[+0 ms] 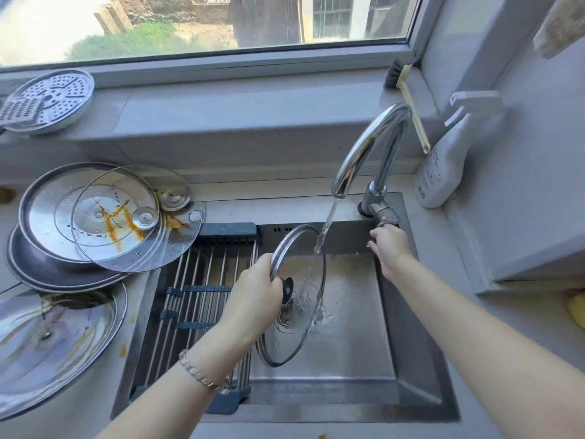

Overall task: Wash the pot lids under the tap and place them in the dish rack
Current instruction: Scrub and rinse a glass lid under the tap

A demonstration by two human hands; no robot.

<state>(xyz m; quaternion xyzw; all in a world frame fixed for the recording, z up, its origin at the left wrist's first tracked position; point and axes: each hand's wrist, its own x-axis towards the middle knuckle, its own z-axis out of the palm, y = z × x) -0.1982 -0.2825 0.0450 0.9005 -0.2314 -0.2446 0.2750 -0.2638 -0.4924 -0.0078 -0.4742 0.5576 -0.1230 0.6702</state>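
**Rinsing glass lid under tap, left hand holding, right hand on lever**

Left hand [253,293] gripped the glass lid [285,343] by its rim beside the knob. The lid was held on edge over the sink [348,369], with the water stream [326,231] from the tap [370,137] hitting its face. Right hand [391,248] reached the tap lever [384,215] with its fingertips; pinching or just touching, could not tell.

To do it well, likely: rotate the lid so water sweeps the whole face and rim, flip it for the underside, and keep the grip firm because wet glass slips. Let it drip before moving to the dish rack [202,270] just beside.

Counts:
- Glass lids: 2, one in hand, one stained lid on the pile [136,245].
- Steel lids: 2 clear, one in the pile [47,201], one large at lower left [47,343].
- Dark rim under the pile: lid or pan, unclear.
- Rack: 1, no lids on it yet.
- Tap: 1.
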